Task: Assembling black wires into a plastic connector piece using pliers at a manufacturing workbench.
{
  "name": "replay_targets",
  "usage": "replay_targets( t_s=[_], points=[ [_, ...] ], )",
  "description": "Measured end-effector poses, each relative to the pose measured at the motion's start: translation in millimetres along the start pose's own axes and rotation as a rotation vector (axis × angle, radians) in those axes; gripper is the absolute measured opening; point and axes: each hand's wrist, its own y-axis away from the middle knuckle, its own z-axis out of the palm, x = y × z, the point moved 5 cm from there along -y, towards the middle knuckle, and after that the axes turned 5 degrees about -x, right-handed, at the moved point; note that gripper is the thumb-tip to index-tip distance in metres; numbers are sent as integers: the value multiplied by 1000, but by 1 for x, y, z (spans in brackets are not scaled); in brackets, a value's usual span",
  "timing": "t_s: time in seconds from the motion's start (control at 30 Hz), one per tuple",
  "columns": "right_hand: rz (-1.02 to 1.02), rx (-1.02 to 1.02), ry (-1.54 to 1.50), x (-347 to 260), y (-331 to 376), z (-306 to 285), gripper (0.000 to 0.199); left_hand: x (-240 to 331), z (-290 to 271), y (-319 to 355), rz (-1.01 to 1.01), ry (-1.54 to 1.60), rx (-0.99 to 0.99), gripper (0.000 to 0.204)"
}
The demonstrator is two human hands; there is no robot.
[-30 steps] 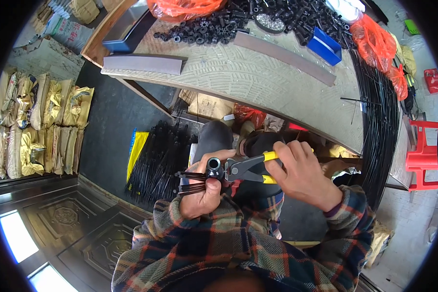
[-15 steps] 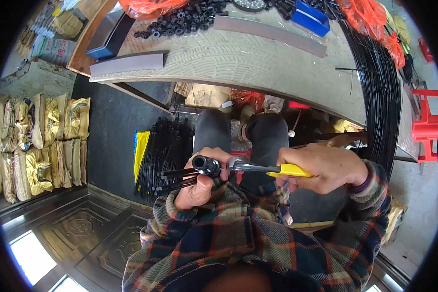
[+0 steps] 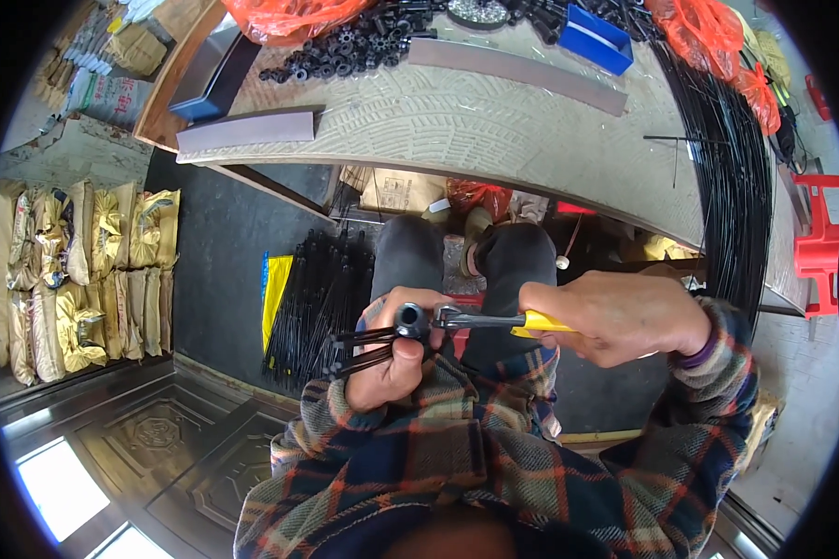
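My left hand [image 3: 393, 374] is closed round a black hub with thin rods [image 3: 410, 320], which looks like an umbrella runner with its ribs. The hub's round hollow end points up, and several rods stick out to the left between my fingers. In my right hand [image 3: 615, 319] is a pair of yellow-handled pliers [image 3: 494, 321], held level with the fist wrapped round the handle. The metal head of the pliers meets the right side of the hub, close to my left fingers. Just what the jaws grip there is too small to make out.
A worktable [image 3: 531, 140] spans the far side, bearing a heap of black plastic parts [image 3: 345, 51], a blue bin [image 3: 595, 39] and long black rods [image 3: 732, 177]. More black rods [image 3: 312, 307] lie at my left. Wrapped packages [image 3: 93, 270] stand far left, a red stool [image 3: 816, 242] far right.
The hub in my left hand has tilted and turned, so its opening faces up more. The pliers stay against it, and my right hand has shifted slightly.
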Motion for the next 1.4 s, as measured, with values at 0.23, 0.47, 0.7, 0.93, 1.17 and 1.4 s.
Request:
replay_targets(
  t_s=[0.23,0.47,0.7,0.93,1.17,1.4],
  points=[
    [-51,66,-1,2,-18,12,31,-9,-5,-4,26,144,81,65],
    [-66,222,142,-3,-36,2,30,-17,-28,-14,11,173,210,86],
    [501,1047,794,66,10,-61,35,-5,-61,-34,275,360,340,89],
    [314,748,768,26,-29,-24,24,30,-114,-9,420,648,810,73],
    [-394,1102,-925,33,-42,65,53,-35,-88,-39,214,1270,675,49],
    [-699,1482,-415,47,1,23,32,-154,26,-29,-860,1007,224,68]
  ],
)
